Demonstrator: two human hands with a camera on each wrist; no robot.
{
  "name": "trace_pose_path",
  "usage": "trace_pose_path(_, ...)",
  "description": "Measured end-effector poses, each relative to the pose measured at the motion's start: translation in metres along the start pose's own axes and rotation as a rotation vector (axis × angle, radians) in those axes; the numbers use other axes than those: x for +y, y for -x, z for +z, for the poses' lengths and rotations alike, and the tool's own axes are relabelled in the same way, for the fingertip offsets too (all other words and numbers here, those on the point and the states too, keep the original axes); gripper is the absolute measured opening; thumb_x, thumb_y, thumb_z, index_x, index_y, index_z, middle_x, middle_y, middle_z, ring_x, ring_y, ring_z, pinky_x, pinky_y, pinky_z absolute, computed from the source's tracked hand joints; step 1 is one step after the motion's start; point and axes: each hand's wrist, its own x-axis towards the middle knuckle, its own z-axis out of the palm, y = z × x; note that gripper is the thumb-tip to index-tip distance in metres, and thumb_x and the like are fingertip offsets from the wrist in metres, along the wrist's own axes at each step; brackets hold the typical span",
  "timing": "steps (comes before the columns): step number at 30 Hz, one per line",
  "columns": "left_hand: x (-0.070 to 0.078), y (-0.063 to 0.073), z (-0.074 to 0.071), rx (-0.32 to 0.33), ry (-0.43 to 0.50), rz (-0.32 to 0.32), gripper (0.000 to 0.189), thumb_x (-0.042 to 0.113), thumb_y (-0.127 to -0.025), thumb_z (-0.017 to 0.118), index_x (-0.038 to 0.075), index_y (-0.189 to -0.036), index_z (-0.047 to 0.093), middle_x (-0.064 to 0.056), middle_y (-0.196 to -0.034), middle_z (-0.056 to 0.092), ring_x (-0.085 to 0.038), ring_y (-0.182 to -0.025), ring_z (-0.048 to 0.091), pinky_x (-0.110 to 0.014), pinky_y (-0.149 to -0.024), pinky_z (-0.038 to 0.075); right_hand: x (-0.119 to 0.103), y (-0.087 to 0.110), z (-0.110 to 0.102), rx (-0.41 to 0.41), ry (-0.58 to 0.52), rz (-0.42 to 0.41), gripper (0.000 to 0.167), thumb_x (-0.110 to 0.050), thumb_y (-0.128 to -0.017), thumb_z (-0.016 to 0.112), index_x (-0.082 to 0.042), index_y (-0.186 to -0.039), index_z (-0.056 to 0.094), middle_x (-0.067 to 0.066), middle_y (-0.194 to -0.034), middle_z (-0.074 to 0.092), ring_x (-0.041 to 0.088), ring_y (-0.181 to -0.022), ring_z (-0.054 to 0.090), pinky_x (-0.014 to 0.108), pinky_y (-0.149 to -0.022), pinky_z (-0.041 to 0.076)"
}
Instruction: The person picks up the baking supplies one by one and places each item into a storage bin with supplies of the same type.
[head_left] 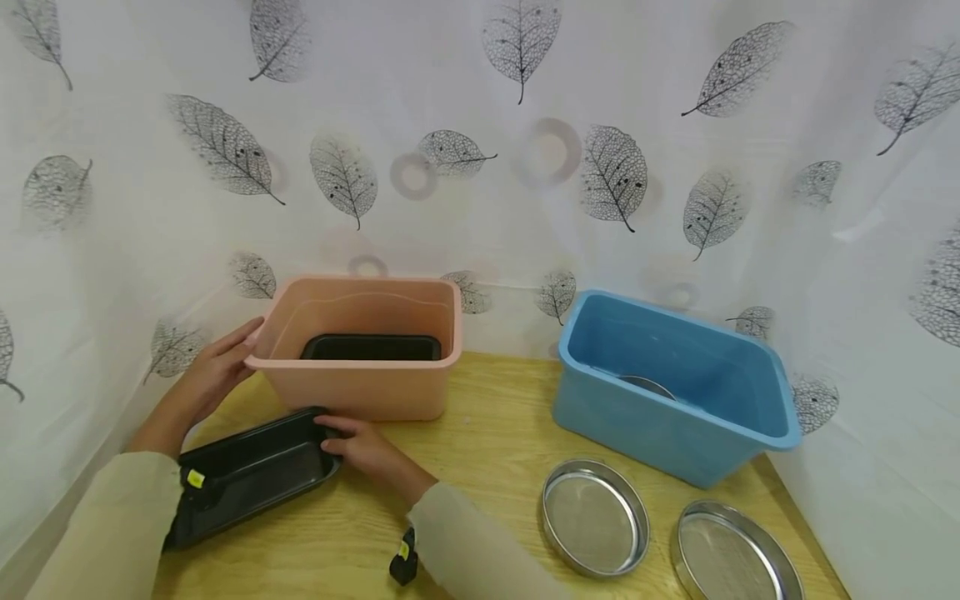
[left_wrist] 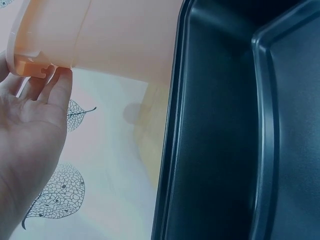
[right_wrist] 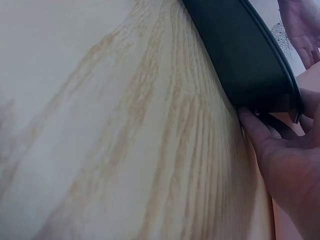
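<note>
My left hand (head_left: pixel 212 372) grips the left end of a pink plastic bin (head_left: pixel 360 390), its fingertips under the orange handle piece (left_wrist: pixel 31 67) in the left wrist view. With my right hand (head_left: pixel 369 450) I hold the right end of a black loaf pan (head_left: pixel 258 467), which lies slantwise in front of the bin. In the right wrist view, fingers (right_wrist: pixel 257 131) reach under the pan's end, close to the tabletop. A second black pan (head_left: pixel 371 347) sits inside the pink bin, its lower part hidden by the front wall.
To the right stands a blue plastic bin (head_left: pixel 637 433) with a round metal rim (head_left: pixel 647 385) showing inside. Two round metal sieves (head_left: pixel 596 517) lie in front of it on the wooden table (head_left: pixel 487 467). A leaf-patterned curtain (head_left: pixel 480 233) encloses the back and sides.
</note>
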Motion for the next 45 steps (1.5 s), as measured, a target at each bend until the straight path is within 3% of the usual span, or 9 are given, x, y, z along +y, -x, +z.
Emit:
trace_pose_path(4, 0.002, 0.0, 0.001, 0.007, 0.019, -0.01, 0.069, 0.049, -0.107, 0.037, 0.024, -0.163, 0.005, -0.011, -0.17, -0.004, -0.045, -0.152, 0.007, -0.005, -0.091, 0.045, 0.0, 0.0, -0.001, 0.002, -0.011, 0.009, 0.04, -0.009, -0.095, 0.066, -0.025, -0.132, 0.069, -0.011, -0.14, 0.056, 0.005, -0.108, 0.053, 0.022, -0.086, 0.047)
trace_pose_path(8, 0.001, 0.0, 0.002, 0.007, 0.038, -0.008, 0.07, 0.048, -0.107, 0.038, 0.022, -0.163, 0.005, -0.012, -0.17, -0.005, -0.045, -0.152, 0.007, -0.004, -0.09, 0.045, -0.001, 0.001, -0.001, 0.003, -0.035, 0.036, 0.043, -0.009, -0.095, 0.067, -0.027, -0.134, 0.068, -0.008, -0.145, 0.055, 0.007, -0.112, 0.056, 0.029, -0.092, 0.051)
trace_pose_path(19, 0.001, 0.0, 0.003, 0.0, 0.039, 0.003, 0.069, 0.047, -0.108, 0.037, 0.023, -0.163, 0.004, -0.014, -0.169, -0.005, -0.045, -0.152, 0.006, -0.004, -0.09, 0.045, 0.004, 0.005, -0.005, 0.009, -0.049, 0.033, 0.047, -0.008, -0.094, 0.069, -0.028, -0.136, 0.066, -0.007, -0.143, 0.056, 0.009, -0.097, 0.06, 0.026, -0.075, 0.052)
trace_pose_path(25, 0.002, 0.001, 0.002, 0.011, 0.04, -0.023, 0.07, 0.049, -0.107, 0.038, 0.023, -0.163, 0.005, -0.011, -0.17, -0.004, -0.044, -0.153, 0.006, -0.006, -0.093, 0.045, 0.008, 0.01, -0.013, -0.02, -0.067, 0.021, 0.048, -0.008, -0.094, 0.068, -0.028, -0.138, 0.064, -0.006, -0.148, 0.053, 0.01, -0.099, 0.061, 0.028, -0.077, 0.055)
trace_pose_path(34, -0.001, 0.002, 0.0, -0.009, 0.042, -0.011, 0.071, 0.049, -0.107, 0.038, 0.022, -0.163, 0.004, -0.01, -0.17, -0.006, -0.042, -0.154, 0.004, -0.007, -0.095, 0.045, 0.012, 0.022, -0.03, -0.013, -0.079, 0.008, 0.05, -0.007, -0.095, 0.067, -0.025, -0.141, 0.062, 0.002, -0.152, 0.049, 0.011, -0.1, 0.061, 0.027, -0.078, 0.056)
trace_pose_path(45, 0.003, 0.001, 0.0, -0.02, 0.053, 0.013, 0.07, 0.046, -0.108, 0.037, 0.02, -0.163, 0.003, -0.014, -0.169, -0.006, -0.043, -0.153, 0.005, -0.003, -0.09, 0.044, 0.007, 0.036, -0.065, -0.013, 0.009, -0.029, 0.051, -0.013, -0.095, 0.068, -0.022, -0.144, 0.058, 0.001, -0.148, 0.054, 0.01, -0.099, 0.059, 0.023, -0.078, 0.051)
